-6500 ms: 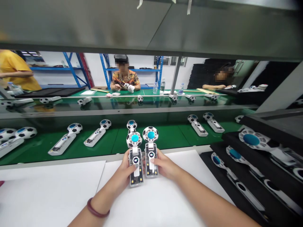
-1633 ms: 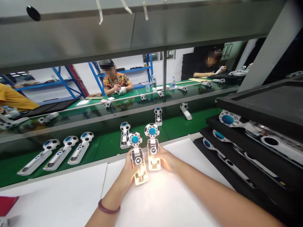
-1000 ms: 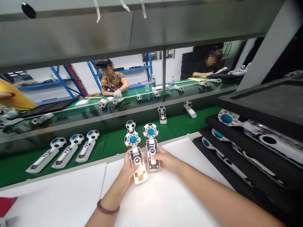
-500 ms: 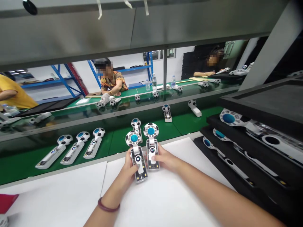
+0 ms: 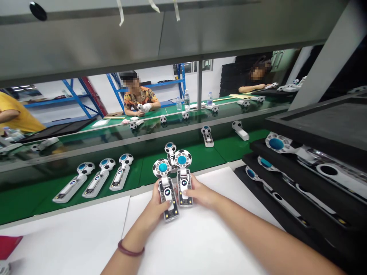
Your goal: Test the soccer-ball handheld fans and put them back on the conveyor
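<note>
My left hand is closed around the clear handle of a handheld fan with a round, football-patterned head and a blue centre. My right hand grips a second, matching fan by its handle, thumb on the white strip. Both fans stand tilted side by side, heads up, above the white work surface. Circuit boards show through their clear handles. Just behind them, partly hidden, a further fan lies on the green conveyor belt.
Several similar fans lie on the belt at left, and others farther right. Stacked black foam trays holding fans stand at my right. A metal shelf hangs overhead. Co-workers sit across the belt.
The fans on the near belt have shifted right, and those on the far side slightly left. A co-worker opposite has lifted a ball-headed piece. My hands have barely moved.
</note>
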Available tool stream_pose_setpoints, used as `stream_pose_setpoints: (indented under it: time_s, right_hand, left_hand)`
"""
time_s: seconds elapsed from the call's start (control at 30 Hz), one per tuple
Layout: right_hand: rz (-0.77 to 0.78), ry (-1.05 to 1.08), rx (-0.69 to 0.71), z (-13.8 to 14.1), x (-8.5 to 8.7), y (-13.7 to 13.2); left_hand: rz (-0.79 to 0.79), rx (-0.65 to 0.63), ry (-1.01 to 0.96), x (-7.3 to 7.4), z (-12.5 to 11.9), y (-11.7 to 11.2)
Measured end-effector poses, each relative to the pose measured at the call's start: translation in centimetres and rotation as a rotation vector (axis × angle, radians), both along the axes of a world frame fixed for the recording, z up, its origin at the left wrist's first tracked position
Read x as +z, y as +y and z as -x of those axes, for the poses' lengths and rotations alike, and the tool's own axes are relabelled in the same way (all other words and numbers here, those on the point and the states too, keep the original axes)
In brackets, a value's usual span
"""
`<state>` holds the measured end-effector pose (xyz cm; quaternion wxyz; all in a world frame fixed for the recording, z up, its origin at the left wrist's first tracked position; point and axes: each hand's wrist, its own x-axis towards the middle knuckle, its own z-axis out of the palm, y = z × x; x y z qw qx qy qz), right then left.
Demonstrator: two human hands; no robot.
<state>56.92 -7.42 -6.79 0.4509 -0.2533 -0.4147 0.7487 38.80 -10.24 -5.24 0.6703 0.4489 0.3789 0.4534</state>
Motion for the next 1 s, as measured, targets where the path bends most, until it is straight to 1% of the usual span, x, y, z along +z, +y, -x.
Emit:
stream_pose_setpoints:
  time_s: [0.2, 0.37, 0.47, 0.57, 0.7, 0.8, 0.9, 1.0]
  right_hand:
    - [0.029, 0.009, 0.006, 0.0, 0.4, -0.2]
    - [0.035, 0.014, -0.002, 0.0, 0.1, -0.1]
    - [0.025, 0.011, -0.007, 0.0, 0.0, -0.1]
    - [0.023, 0.02, -0.01, 0.1, 0.3, -0.3]
    - [0.014, 0.045, -0.005, 0.0, 1.3, -0.7]
    - [-0.03, 0.026, -0.022, -0.3, 2.4, -0.9]
    - [-0.076, 0.006, -0.026, -0.7, 3.7, -1.3]
    - [-0.113, 0.023, -0.017, -0.8, 4.9, -1.8]
  left_hand:
    - [0.001, -0.014, -0.016, 0.2, 0.1, 0.0]
    - [-0.007, -0.007, -0.03, 0.4, -0.2, -0.1]
    - [-0.011, 0.019, -0.045, 0.6, -0.4, -0.2]
    - [-0.017, 0.054, -0.052, 0.9, -0.5, -0.4]
    - [-0.003, 0.117, -0.057, 1.7, -0.7, -0.6]
    - [-0.035, 0.135, -0.053, 2.5, -0.6, -0.8]
    - [-0.086, 0.139, -0.033, 3.7, -0.4, -1.1]
    - [-0.177, 0.134, 0.011, 5.1, -0.1, -1.7]
